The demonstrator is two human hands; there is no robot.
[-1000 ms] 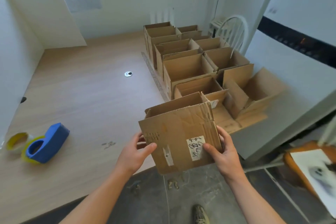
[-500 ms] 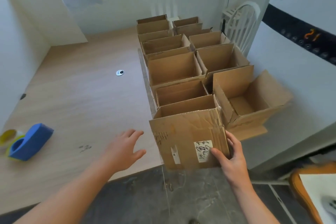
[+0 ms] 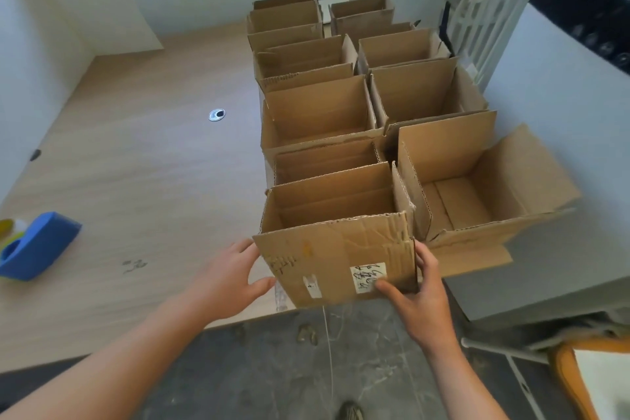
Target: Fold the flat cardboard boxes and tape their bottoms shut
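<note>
A worn cardboard box with a white handwritten label stands open-side up at the wooden table's front edge, closing the left row of folded boxes. My right hand grips its front right corner, thumb on the label and fingers round the side. My left hand lies against its left side with fairly straight fingers, the thumb at the lower front corner. A blue tape dispenser lies at the table's left, far from both hands.
Two rows of several open boxes run back to the wall. A wider box with spread flaps sits right of the held one. A yellow tape roll peeks from behind the dispenser. A white chair stands at the back right.
The box went from held in the air down onto the table behind the left row. My left hand let go, hovered open, then came back against the box's left side.
</note>
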